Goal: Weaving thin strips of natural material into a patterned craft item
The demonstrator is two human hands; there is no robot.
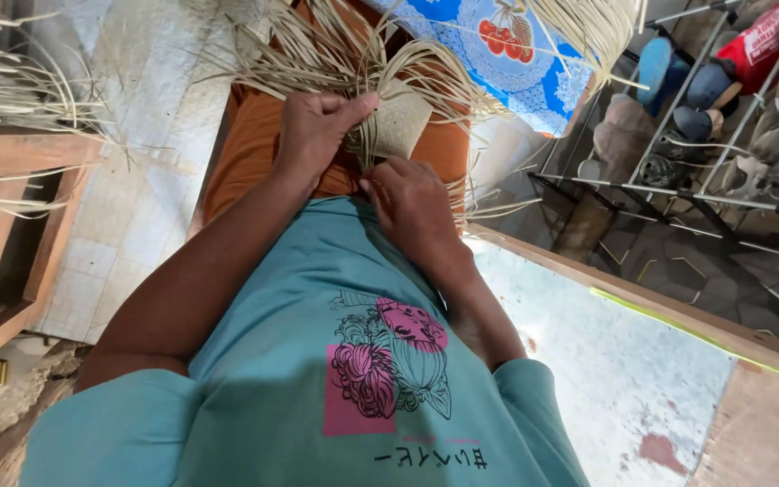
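Woven strip mat (400, 126) on lap, left hand (317, 131) and right hand (412, 203) pinching its strips

Home: shoe rack (723, 117), tiled floor (128, 207)

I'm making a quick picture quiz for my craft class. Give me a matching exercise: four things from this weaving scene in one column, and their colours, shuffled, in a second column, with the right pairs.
Things:
1. woven strips
2. T-shirt
3. lap cloth
4. patterned cloth

Colours:
A. orange-brown
B. bright blue with red fruit
C. pale straw
D. teal with a pink print

The left hand and right hand both grip the woven strips.

Pairs: 1-C, 2-D, 3-A, 4-B
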